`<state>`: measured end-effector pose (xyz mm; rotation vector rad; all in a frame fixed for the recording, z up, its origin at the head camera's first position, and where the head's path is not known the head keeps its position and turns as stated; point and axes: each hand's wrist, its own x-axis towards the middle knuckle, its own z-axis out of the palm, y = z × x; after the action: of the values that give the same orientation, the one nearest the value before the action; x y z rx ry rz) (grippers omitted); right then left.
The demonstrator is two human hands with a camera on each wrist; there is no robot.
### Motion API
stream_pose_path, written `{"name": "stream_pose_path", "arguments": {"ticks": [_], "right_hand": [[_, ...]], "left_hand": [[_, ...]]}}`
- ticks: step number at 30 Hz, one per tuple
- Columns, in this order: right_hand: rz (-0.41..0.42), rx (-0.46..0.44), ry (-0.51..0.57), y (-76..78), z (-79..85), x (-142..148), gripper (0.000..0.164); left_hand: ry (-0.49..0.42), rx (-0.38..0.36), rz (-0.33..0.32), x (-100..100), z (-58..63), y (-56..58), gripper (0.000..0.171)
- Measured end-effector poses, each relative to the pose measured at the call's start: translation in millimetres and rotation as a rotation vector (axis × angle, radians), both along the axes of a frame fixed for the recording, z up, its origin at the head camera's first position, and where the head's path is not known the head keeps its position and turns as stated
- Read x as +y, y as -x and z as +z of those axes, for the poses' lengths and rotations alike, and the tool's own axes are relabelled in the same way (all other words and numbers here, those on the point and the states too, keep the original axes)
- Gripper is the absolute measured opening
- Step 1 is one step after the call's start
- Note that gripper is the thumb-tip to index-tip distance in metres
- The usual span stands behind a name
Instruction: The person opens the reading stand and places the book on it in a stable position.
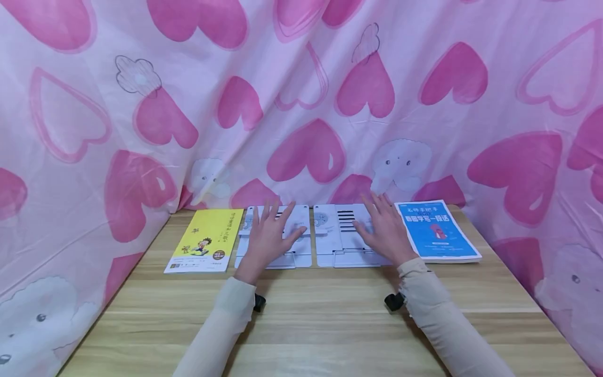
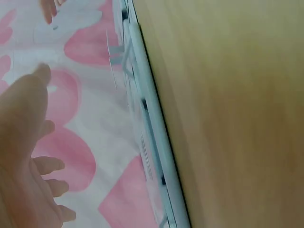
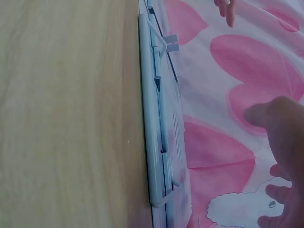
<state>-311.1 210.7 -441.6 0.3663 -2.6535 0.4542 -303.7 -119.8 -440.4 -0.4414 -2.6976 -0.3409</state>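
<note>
Two flat white folding book stands with slots and wire supports lie side by side on the table: the left stand and the right stand. Over the left one hovers my left hand, its fingers spread and holding nothing. My right hand is spread in the same way above the right one, also without anything in it. Both wrist views show a gap between the hand and the stand's edge. Parts of the stands are hidden behind the hands in the head view.
A yellow book lies left of the stands, and a blue book lies to their right. The wooden table runs back to a pink curtain with hearts, which also hangs along both sides.
</note>
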Motion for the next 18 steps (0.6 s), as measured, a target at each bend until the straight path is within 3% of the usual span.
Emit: {"name": "stream_pose_path", "arguments": {"ticks": [4,7,14,18], "right_hand": [[-0.002,0.055,0.042,-0.6,1.2,1,0.082],[-0.011,0.041,0.082,-3.3,0.9,1,0.079],[-0.074,-0.117,0.115,-12.1,-2.8,5,0.071],[-0.065,-0.202,0.109,-16.8,-8.3,10,0.066]], "left_hand": [[-0.032,-0.007,-0.053,11,0.9,-5.1,0.071],[-0.049,-0.009,-0.101,21,1.1,-10.1,0.065],[-0.097,-0.093,-0.203,45,0.9,-20.8,0.052],[-0.122,-0.160,-0.251,55,-2.3,-26.3,0.050]]}}
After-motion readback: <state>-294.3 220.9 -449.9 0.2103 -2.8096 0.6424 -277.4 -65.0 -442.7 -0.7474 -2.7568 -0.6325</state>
